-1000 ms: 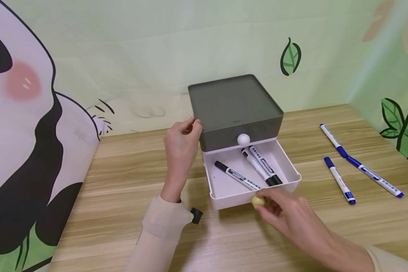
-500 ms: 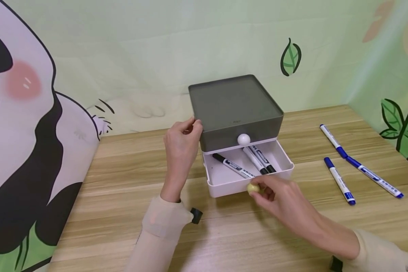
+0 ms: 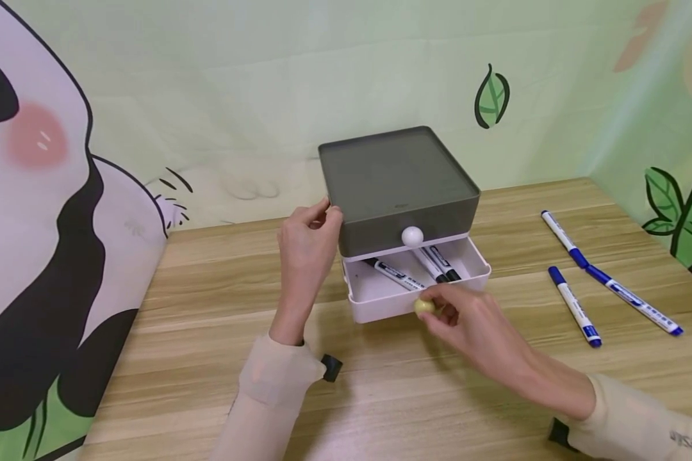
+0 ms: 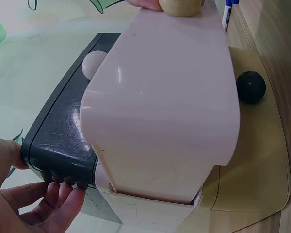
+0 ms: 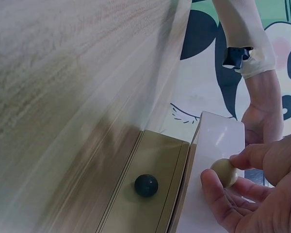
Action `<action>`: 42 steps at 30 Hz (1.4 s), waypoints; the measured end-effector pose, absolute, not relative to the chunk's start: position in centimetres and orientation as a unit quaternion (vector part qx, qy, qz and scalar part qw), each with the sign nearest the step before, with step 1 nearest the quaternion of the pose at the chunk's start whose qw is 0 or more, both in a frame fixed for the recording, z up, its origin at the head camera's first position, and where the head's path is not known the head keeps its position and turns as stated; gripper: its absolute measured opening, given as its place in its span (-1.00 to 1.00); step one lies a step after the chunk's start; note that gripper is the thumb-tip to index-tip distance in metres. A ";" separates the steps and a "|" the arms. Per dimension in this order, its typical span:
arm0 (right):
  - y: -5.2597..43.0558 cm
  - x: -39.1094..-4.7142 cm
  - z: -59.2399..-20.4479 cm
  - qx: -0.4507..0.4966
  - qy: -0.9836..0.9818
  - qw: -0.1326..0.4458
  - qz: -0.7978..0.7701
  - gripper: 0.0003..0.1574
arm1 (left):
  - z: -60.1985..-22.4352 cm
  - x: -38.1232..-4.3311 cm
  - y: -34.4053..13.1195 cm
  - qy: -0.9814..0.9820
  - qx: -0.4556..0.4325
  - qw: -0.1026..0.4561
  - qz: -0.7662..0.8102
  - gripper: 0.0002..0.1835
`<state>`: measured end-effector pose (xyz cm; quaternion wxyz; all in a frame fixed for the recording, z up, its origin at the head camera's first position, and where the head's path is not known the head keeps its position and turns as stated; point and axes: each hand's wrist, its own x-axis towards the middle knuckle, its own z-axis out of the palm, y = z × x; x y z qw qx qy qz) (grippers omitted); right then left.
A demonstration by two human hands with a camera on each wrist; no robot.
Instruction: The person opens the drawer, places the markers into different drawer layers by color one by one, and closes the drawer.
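A stacked desktop drawer unit (image 3: 400, 173) has a dark grey top tier with a white knob (image 3: 412, 237). My left hand (image 3: 308, 250) holds the front left corner of that tier, its thumb and fingers on either side in the left wrist view. Below it, a white drawer (image 3: 375, 312) is partly pulled out, with black-capped markers (image 3: 396, 274) inside. My right hand (image 3: 473, 323) pinches this drawer's yellowish round knob (image 5: 224, 173) between thumb and fingers. The markers' far ends are hidden under the top tier.
A tan bottom tier (image 5: 155, 155) with a dark knob (image 5: 146, 186) sits under the white drawer, on the wooden table (image 3: 225, 307). Blue-capped markers (image 3: 575, 307) lie to the right. A printed fabric backdrop (image 3: 236, 128) stands close behind the unit.
The white drawer has slid inward, away from me, with my right hand on its knob; less of the markers inside shows. My left hand has stayed on the corner.
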<state>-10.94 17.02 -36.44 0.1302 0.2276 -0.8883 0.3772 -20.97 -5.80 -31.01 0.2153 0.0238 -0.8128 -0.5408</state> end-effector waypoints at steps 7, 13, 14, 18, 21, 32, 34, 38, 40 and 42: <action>16.9 -12.0 -36.6 0.228 -0.888 0.136 0.375 -0.77 | -31.0 -20.9 -5.9 -0.811 0.022 0.210 -0.546 -0.62; 16.8 -12.9 -36.7 0.228 -0.889 0.136 0.374 -0.76 | -31.1 -20.9 -5.9 -0.808 0.014 0.217 -0.548 -0.64; 16.8 -13.0 -36.7 0.228 -0.889 0.138 0.373 -0.76 | -31.1 -20.9 -5.9 -0.807 0.013 0.218 -0.548 -0.64; 16.8 -13.6 -36.8 0.229 -0.889 0.144 0.369 -0.76 | -31.1 -20.9 -5.9 -0.807 0.008 0.219 -0.548 -0.64; 16.7 -13.9 -36.8 0.230 -0.889 0.144 0.369 -0.75 | -31.2 -21.0 -5.9 -0.807 0.006 0.221 -0.548 -0.65; 16.4 -14.7 -36.6 0.225 -0.892 0.143 0.366 -0.78 | -31.2 -21.0 -6.0 -0.806 -0.001 0.233 -0.545 -0.64; 16.3 -14.9 -36.7 0.224 -0.892 0.145 0.366 -0.78 | -31.1 -21.0 -6.0 -0.806 0.000 0.233 -0.545 -0.64; 16.2 -15.4 -36.8 0.218 -0.893 0.147 0.365 -0.80 | -31.2 -21.0 -6.0 -0.805 -0.002 0.232 -0.547 -0.65; 16.2 -15.6 -36.8 0.216 -0.894 0.148 0.362 -0.80 | -31.2 -21.0 -6.0 -0.805 -0.003 0.231 -0.547 -0.65; 16.2 -15.7 -36.8 0.216 -0.895 0.150 0.360 -0.80 | -31.2 -21.0 -6.0 -0.804 -0.004 0.229 -0.548 -0.65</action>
